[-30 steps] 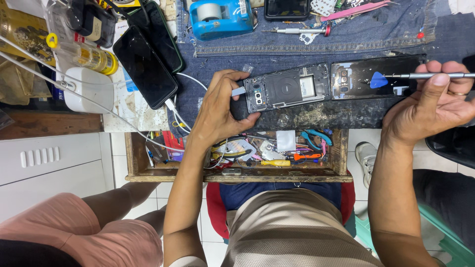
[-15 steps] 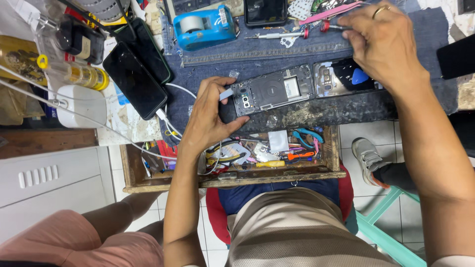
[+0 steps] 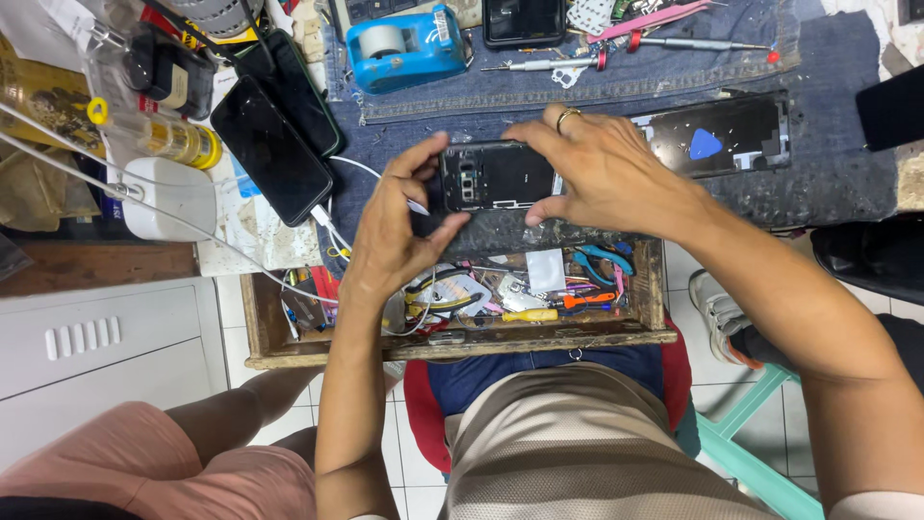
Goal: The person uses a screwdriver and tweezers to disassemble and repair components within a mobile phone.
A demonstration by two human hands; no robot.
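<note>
Both of my hands hold an opened black phone body (image 3: 491,178) over the denim-covered bench. My left hand (image 3: 395,231) grips its left end with thumb and fingers. My right hand (image 3: 602,169), wearing a ring, covers the right part of the phone from above. To the right lies the detached black back cover (image 3: 741,140) with a blue triangular pick (image 3: 705,144) resting on it.
An open wooden drawer (image 3: 289,351) below the bench holds screwdrivers, pliers and small parts. Two dark phones (image 3: 274,144) lie at left beside a white charger (image 3: 168,197). A blue tape dispenser (image 3: 404,48), tweezers and a screwdriver sit at the back. Another person's knee (image 3: 125,462) is lower left.
My right hand has come down from the tools at the back onto the phone. The back cover now lies apart at the right with the pick on it.
</note>
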